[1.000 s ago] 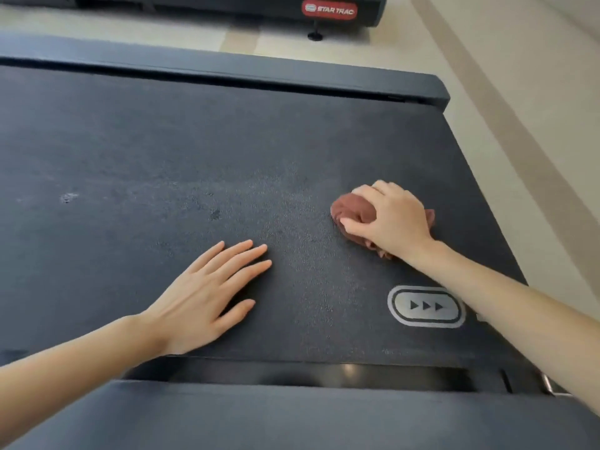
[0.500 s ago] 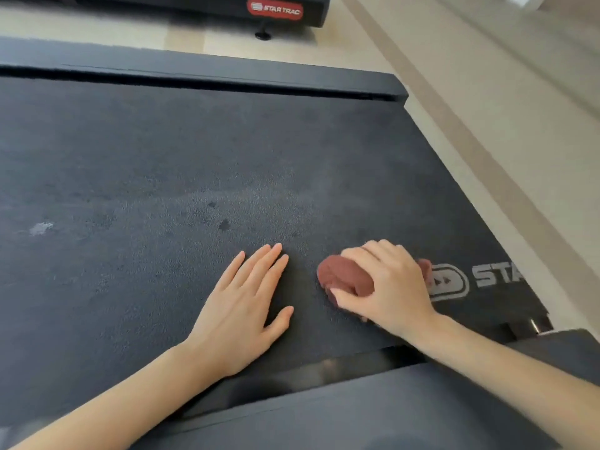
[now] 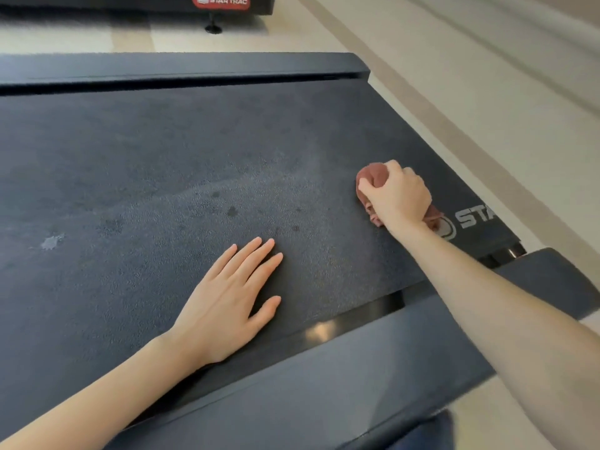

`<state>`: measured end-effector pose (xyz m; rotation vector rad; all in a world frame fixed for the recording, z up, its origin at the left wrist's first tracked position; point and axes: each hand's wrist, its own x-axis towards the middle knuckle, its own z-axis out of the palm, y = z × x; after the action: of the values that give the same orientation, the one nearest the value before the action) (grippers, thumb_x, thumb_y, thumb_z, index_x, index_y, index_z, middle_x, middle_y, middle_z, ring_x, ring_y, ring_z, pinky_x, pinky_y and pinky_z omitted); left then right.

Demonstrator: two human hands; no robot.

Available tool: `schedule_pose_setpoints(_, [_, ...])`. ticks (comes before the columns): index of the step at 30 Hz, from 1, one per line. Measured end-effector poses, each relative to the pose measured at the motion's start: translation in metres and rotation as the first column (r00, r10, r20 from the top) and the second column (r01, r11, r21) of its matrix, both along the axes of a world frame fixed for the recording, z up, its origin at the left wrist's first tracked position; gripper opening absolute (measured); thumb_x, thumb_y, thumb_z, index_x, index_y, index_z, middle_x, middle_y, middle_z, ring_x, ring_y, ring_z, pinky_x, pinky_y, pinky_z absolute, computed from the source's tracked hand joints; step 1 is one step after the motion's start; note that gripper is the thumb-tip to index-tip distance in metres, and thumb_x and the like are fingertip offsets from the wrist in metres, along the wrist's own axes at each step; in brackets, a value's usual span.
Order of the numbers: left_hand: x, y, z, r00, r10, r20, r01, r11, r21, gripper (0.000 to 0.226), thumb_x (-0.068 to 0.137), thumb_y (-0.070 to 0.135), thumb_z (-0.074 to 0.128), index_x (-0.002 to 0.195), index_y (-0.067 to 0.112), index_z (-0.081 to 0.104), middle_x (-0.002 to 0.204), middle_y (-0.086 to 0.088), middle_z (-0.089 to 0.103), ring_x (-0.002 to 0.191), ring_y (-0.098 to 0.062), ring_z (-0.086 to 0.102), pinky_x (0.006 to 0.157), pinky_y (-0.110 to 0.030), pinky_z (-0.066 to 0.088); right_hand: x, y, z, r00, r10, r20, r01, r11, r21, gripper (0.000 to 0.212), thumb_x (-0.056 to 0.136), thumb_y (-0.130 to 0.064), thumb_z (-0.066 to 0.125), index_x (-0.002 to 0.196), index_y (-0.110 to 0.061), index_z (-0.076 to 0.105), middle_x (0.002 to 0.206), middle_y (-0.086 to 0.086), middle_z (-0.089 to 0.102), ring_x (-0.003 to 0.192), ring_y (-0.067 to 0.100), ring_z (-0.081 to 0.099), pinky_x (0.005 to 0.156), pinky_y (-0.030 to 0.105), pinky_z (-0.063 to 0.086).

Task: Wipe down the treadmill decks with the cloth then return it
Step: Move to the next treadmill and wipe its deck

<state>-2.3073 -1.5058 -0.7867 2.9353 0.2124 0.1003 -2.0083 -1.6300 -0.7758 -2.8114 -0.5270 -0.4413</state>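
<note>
1. Surroundings: pale floor (image 3: pixel 454 125) w/ a darker strip runs along the R side. A 2nd treadmill (image 3: pixel 136 3) sits at the top edge, showing its red STAR TRAC badge (image 3: pixel 221 1) and one levelling foot (image 3: pixel 212 27).
2. We see the treadmill deck (image 3: pixel 162 151) filling most of the view. It has a dark textured belt, a far rail (image 3: pixel 181 68) and a near rail (image 3: pixel 324 368), w/ a shiny gap (image 3: pixel 357 316) between belt and near rail.
3. On the belt there's a pale smudge (image 3: pixel 52 241) toward the L, a few dark spots (image 3: pixel 231 211) near the middle, and a white logo (image 3: pixel 474 217) at the R end, partly covered by cloth and wrist.
4. Task item: the cloth (image 3: pixel 373 177), reddish-brown and bunched, lies on the belt's R part, touching the logo, under the right hand (image 3: pixel 397 196). Fingers are curled over it w/ the thumb against its near side, so it's clamped in the grip.
5. The left hand (image 3: pixel 227 297) lies palm-down on the belt near the near rail, fingers straight and close together, thumb spread out, holding nothing. It's well apart from the cloth.
6. The R forearm crosses above the near rail and the belt's corner.
7. A blue shape (image 3: pixel 422 433) sits at the bottom edge, too blurred for us to tell what it is.
</note>
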Motion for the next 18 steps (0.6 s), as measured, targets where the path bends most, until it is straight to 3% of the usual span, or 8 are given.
schedule_pose_setpoints(3, [-0.001, -0.001, 0.001, 1.0, 0.028, 0.005, -0.028, 0.999, -0.018, 0.063, 0.092, 0.052, 0.02, 0.144, 0.019, 0.036, 0.153, 0.004, 0.026, 0.144, -0.014, 0.015, 0.116, -0.034, 0.008, -0.023, 0.003, 0.002, 0.997, 0.078, 0.006, -0.078, 0.996, -0.035, 0.055, 0.083, -0.059, 0.053, 0.119, -0.017, 0.057, 0.104, 0.012, 0.063, 0.095, 0.034, 0.058, 0.07, 0.034, 0.04])
schedule_pose_setpoints(6, [-0.009, 0.005, 0.002, 0.997, 0.08, 0.017, -0.08, 0.996, -0.034, 0.065, 0.092, 0.052, 0.017, 0.145, 0.019, 0.033, 0.154, 0.006, 0.024, 0.144, -0.011, 0.012, 0.118, -0.033, 0.007, -0.072, 0.004, 0.009, 0.948, 0.318, -0.033, -0.319, 0.947, -0.04, 0.048, 0.08, -0.057, 0.057, 0.112, -0.022, 0.061, 0.098, 0.005, 0.064, 0.091, 0.029, 0.059, 0.069, 0.032, 0.041])
schedule_pose_setpoints(8, [-0.018, 0.011, 0.002, 0.993, 0.116, 0.018, -0.115, 0.993, -0.032, 0.063, 0.092, 0.051, 0.018, 0.145, 0.019, 0.033, 0.154, 0.007, 0.024, 0.144, -0.011, 0.013, 0.117, -0.033, 0.008, -0.125, 0.001, 0.008, 0.835, 0.55, -0.002, -0.55, 0.835, -0.009, 0.042, 0.075, -0.054, 0.06, 0.103, -0.022, 0.064, 0.089, 0.002, 0.063, 0.082, 0.027, 0.058, 0.068, 0.033, 0.043])
schedule_pose_setpoints(11, [-0.034, 0.02, 0.003, 0.989, 0.147, 0.008, -0.146, 0.989, -0.035, 0.06, 0.093, 0.049, 0.023, 0.144, 0.02, 0.034, 0.154, 0.007, 0.023, 0.143, -0.011, 0.015, 0.116, -0.033, 0.01, -0.184, -0.008, 0.004, 0.559, 0.828, 0.032, -0.829, 0.559, 0.028, 0.041, 0.067, -0.052, 0.059, 0.095, -0.023, 0.068, 0.081, -0.001, 0.061, 0.071, 0.022, 0.055, 0.063, 0.033, 0.045])
schedule_pose_setpoints(13, [-0.046, 0.025, 0.005, 0.983, 0.183, 0.002, -0.183, 0.983, -0.027, 0.059, 0.093, 0.049, 0.023, 0.144, 0.021, 0.035, 0.153, 0.006, 0.025, 0.143, -0.012, 0.018, 0.116, -0.033, 0.011, -0.179, -0.008, 0.003, 0.409, 0.912, -0.015, -0.912, 0.409, 0.014, 0.044, 0.066, -0.055, 0.058, 0.096, -0.025, 0.067, 0.082, -0.003, 0.06, 0.072, 0.021, 0.057, 0.062, 0.031, 0.046])
schedule_pose_setpoints(14, [-0.051, 0.027, 0.006, 0.979, 0.202, 0.001, -0.202, 0.979, -0.026, 0.059, 0.093, 0.049, 0.023, 0.143, 0.021, 0.036, 0.153, 0.006, 0.026, 0.142, -0.012, 0.019, 0.116, -0.033, 0.011, -0.165, -0.004, 0.005, 0.385, 0.923, -0.026, -0.923, 0.385, 0.0, 0.045, 0.065, -0.057, 0.057, 0.096, -0.026, 0.067, 0.081, -0.005, 0.061, 0.072, 0.02, 0.058, 0.062, 0.03, 0.047])
schedule_pose_setpoints(16, [-0.06, 0.031, 0.007, 0.971, 0.239, -0.003, -0.239, 0.97, -0.036, 0.058, 0.094, 0.048, 0.023, 0.143, 0.022, 0.037, 0.152, 0.006, 0.027, 0.142, -0.012, 0.019, 0.116, -0.032, 0.01, -0.125, 0.013, 0.009, 0.433, 0.901, -0.003, -0.9, 0.433, -0.046, 0.044, 0.066, -0.057, 0.058, 0.096, -0.026, 0.067, 0.081, -0.006, 0.062, 0.075, 0.02, 0.06, 0.063, 0.029, 0.046])
schedule_pose_setpoints(18, [-0.063, 0.031, 0.006, 0.965, 0.262, 0.005, -0.262, 0.964, -0.052, 0.056, 0.094, 0.047, 0.024, 0.143, 0.022, 0.037, 0.152, 0.008, 0.028, 0.142, -0.01, 0.019, 0.116, -0.032, 0.01, -0.071, 0.042, 0.011, 0.598, 0.801, 0.032, -0.799, 0.598, -0.053, 0.043, 0.072, -0.057, 0.062, 0.102, -0.026, 0.066, 0.087, -0.003, 0.063, 0.084, 0.022, 0.061, 0.065, 0.029, 0.041])
